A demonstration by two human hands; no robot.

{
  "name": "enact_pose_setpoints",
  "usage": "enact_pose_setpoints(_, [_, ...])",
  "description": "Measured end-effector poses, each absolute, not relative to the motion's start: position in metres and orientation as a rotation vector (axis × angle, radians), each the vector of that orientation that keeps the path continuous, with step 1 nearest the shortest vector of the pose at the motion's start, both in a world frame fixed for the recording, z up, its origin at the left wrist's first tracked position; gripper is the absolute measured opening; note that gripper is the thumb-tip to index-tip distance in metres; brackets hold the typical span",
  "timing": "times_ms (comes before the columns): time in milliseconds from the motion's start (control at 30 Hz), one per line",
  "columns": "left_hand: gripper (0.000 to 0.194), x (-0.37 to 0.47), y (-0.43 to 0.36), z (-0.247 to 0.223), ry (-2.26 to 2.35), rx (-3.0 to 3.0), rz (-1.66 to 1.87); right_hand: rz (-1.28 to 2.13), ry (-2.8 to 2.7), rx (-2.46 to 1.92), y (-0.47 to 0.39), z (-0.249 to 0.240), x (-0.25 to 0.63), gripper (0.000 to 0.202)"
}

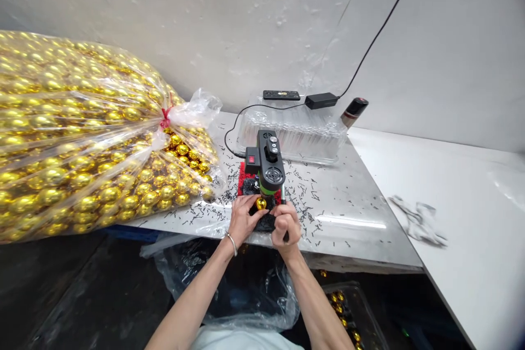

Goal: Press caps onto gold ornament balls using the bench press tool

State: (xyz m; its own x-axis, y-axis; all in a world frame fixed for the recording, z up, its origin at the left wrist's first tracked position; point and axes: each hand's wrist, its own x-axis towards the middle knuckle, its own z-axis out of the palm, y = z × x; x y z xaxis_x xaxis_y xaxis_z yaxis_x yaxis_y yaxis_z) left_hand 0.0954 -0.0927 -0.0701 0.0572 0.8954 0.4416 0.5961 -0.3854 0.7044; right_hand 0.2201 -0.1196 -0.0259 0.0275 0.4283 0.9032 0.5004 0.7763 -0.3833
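Grey worktable (353,213) against wall, littered with dark shavings. Left hand (243,219) fingers pinched gold ball (261,203) under small bench machine (266,164); right hand (286,225) fingers curled around handle. Step judged: working ball at machine. Next move calls for steady hold.

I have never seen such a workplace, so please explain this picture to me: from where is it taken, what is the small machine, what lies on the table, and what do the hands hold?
The picture comes from a camera worn on a person's head, looking forward and down at their own two arms. The left hand holds a small gold ball under a small black and green machine with a red switch. The right hand is closed on something dark beside the ball; what it is cannot be told. A black cable runs from the machine's side up the wall. The metal table is strewn with many small dark shavings. At the left lies a large clear bag of gold balls, tied with red string. Behind the machine stands a clear plastic tray. Below the table, a plastic-lined bin is visible.
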Motion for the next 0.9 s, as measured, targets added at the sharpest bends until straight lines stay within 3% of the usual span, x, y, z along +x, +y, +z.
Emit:
enact_pose_setpoints(233, [0.036,0.088,-0.133,-0.056,1.54,2.117,1.335,0.189,-1.38,-0.942,-0.129,0.032,0.211,0.027])
enact_pose_setpoints(400, [0.053,0.072,-0.181,-0.054,1.589,2.401,1.289,0.215,-1.365,-0.922,-0.131,0.037,0.21,0.029])
enact_pose_setpoints(567, [0.033,0.027,-0.124,-0.03,2.071,2.252,1.361,0.179,-1.336,-0.919,-0.13,0.027,0.208,0.03])
enact_pose_setpoints(733, [0.015,-0.014,-0.04,-0.003,2.15,2.082,0.575,0.157,-1.367,-0.889,-0.13,0.027,0.209,0.031])
enact_pose_setpoints(800, [0.007,-0.018,-0.022,-0.002,2.101,2.039,0.451,0.153,-1.37,-0.875,-0.13,0.026,0.209,0.03])
enact_pose_setpoints(900, [0.016,-0.019,-0.01,-0.005,2.022,2.003,0.411,0.144,-1.37,-0.87,-0.129,0.023,0.21,0.029])
